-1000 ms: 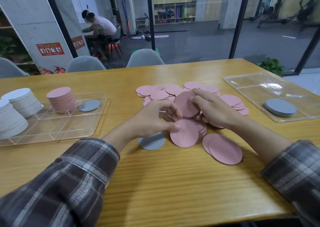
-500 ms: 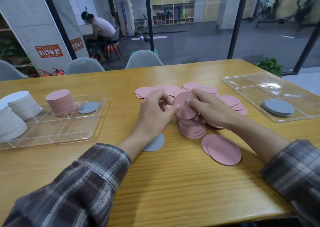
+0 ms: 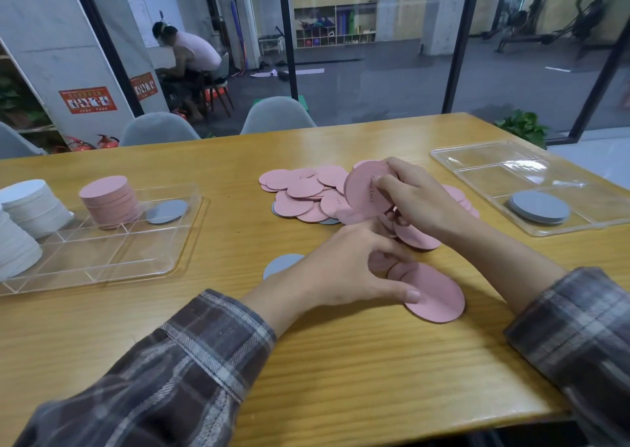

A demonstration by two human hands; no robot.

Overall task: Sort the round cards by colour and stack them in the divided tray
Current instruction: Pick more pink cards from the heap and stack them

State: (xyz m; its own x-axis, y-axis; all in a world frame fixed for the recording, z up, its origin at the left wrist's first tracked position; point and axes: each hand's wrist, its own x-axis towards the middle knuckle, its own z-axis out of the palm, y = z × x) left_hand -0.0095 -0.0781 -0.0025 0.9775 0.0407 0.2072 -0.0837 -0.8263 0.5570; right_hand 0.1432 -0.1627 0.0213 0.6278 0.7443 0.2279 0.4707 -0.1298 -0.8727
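Left hand (image 3: 344, 269) down on near pink cards (image 3: 439, 296) — right hand's (image 3: 421, 199) stack (image 3: 363, 191) higher.

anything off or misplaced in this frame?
One grey card sits alone in the left tray beside the pink stack, while the grey stack is in the right tray: grey split across trays.

Just behind the wooden table (image 3: 306, 361) stand grey chairs (image 3: 276, 115). Farther behind the table, a glass wall (image 3: 375, 54) with black frames shows a dark grey floor (image 3: 392, 85), a concrete pillar (image 3: 44, 47) and shelves (image 3: 335, 25).
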